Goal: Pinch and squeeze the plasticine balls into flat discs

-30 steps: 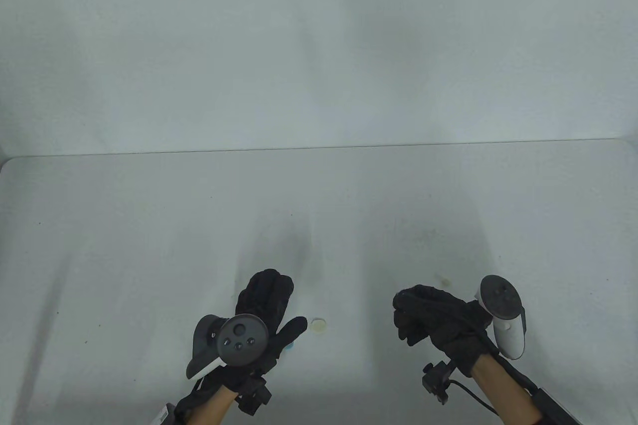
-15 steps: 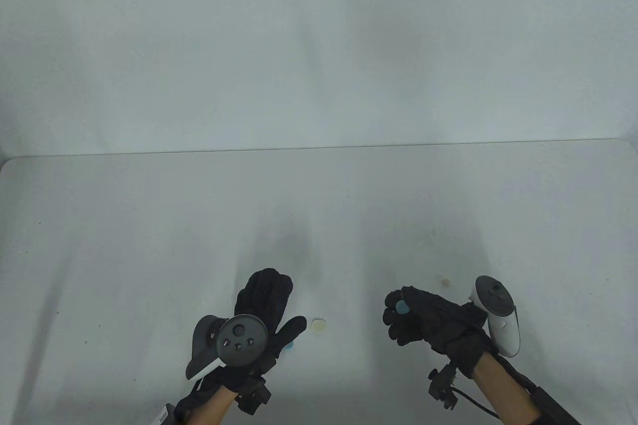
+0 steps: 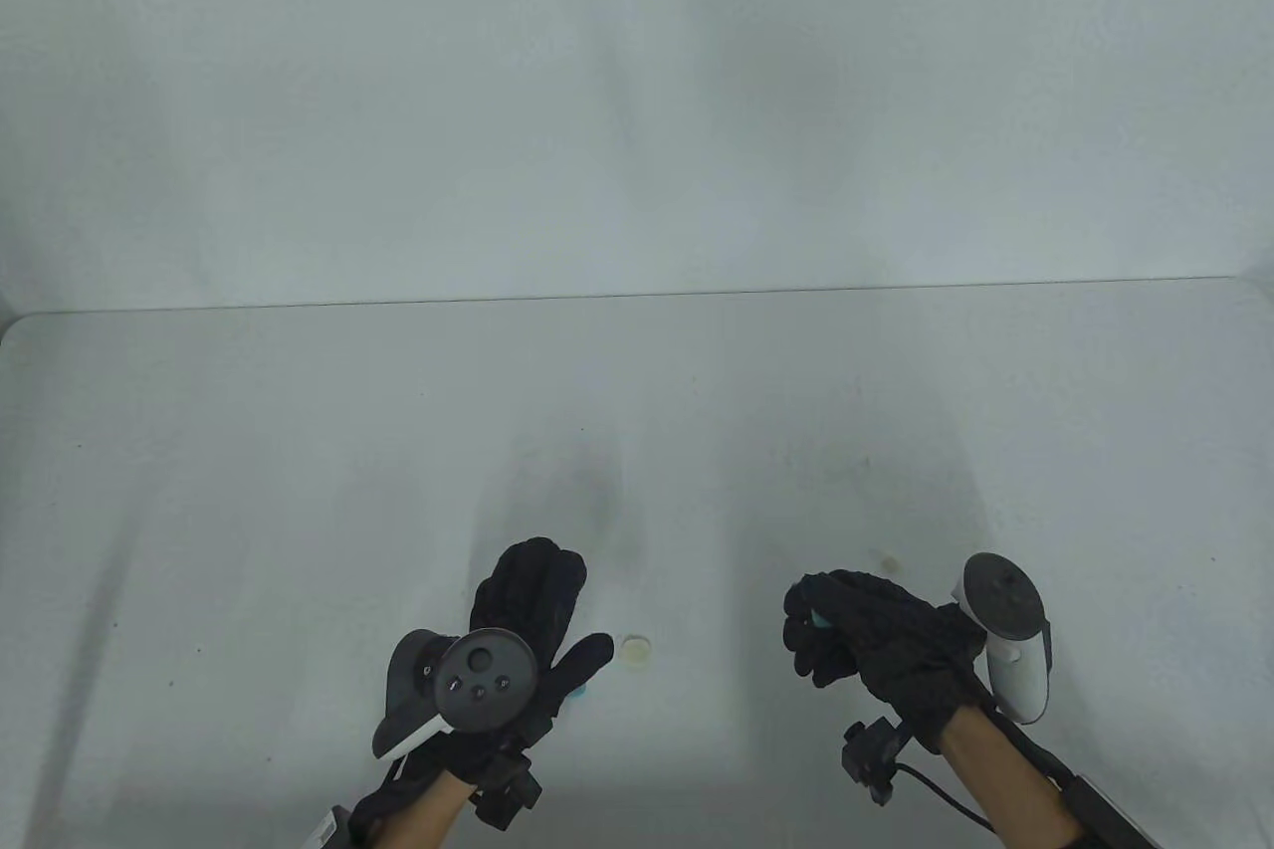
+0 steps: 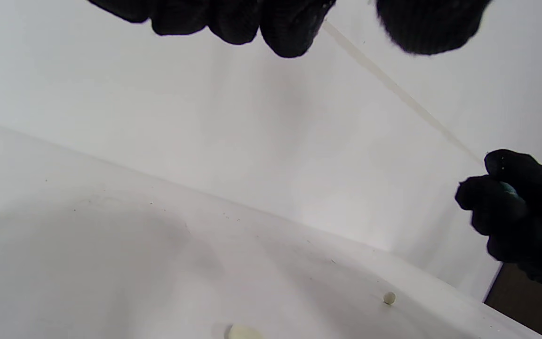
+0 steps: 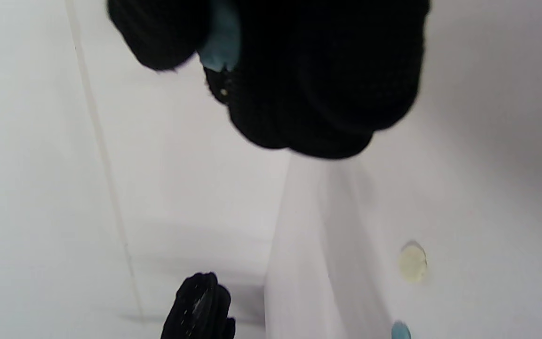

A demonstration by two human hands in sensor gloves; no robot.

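My right hand (image 3: 811, 622) is curled and pinches a small blue plasticine piece (image 3: 818, 618) between thumb and fingers, held above the table. The piece shows as a blue sliver between thumb and fingers in the right wrist view (image 5: 220, 41). My left hand (image 3: 559, 612) is spread flat and open, low over the table, holding nothing. A flattened cream disc (image 3: 634, 650) lies just right of its thumb. A second blue piece (image 3: 581, 690) lies on the table, partly hidden under the left thumb. The cream disc (image 5: 412, 262) and that blue piece (image 5: 400, 331) also show in the right wrist view.
A tiny cream ball (image 3: 889, 562) lies on the white table (image 3: 249, 511) just behind my right hand, and it shows in the left wrist view (image 4: 389, 297). A white wall (image 3: 637, 93) rises behind the table's far edge.
Half a second ago my right hand had shifted left with the blue piece showing at its fingertips. It has moved back right with fingers tighter around it. The left hand has not moved.
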